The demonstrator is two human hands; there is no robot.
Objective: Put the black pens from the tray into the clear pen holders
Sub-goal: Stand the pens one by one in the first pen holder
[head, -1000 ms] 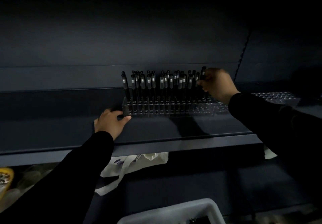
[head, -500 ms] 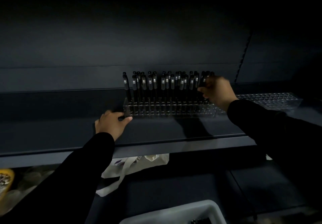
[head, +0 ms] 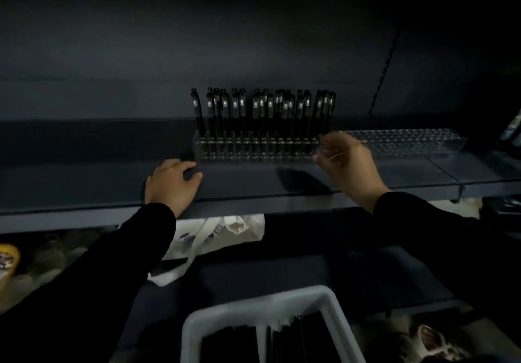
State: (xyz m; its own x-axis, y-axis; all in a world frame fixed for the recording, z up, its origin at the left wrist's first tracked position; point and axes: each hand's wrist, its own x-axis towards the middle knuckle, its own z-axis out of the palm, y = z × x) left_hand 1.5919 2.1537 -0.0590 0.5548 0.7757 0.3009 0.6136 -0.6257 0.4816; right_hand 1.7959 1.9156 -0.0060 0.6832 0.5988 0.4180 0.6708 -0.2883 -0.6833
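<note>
On the shelf (head: 84, 182), near its front edge and about midway along, a clear pen holder (head: 253, 148) is seen standing, its left and middle holes filled with upright black pens (head: 262, 111). Just beside it, toward the right end of the shelf, a second clear holder (head: 408, 144) is seen with no pens standing in it. Below the shelf, at the bottom of the view, a grey tray (head: 194, 323) is visible with more dark pens (head: 298, 340) lying in it; how many cannot be counted in the dim light.

The left hand (head: 172, 185) is laid on the shelf at the left end of the filled holder, fingers loosely bent, the fingertips touching or very nearly touching its corner; nothing is held. The right hand (head: 346, 162) is raised in front of the right end of that holder, blurred, fingers loosely curled, and no pen can be made out in it.

The pens are judged to be light, stiff and smooth, so a pinch at mid-barrel between thumb and 2 fingers should be enough. The tip would have to be lined up straight over a hole. The holder is probably light rigid plastic and could be slid or tipped if knocked, so bracing at its end is advisable.
</note>
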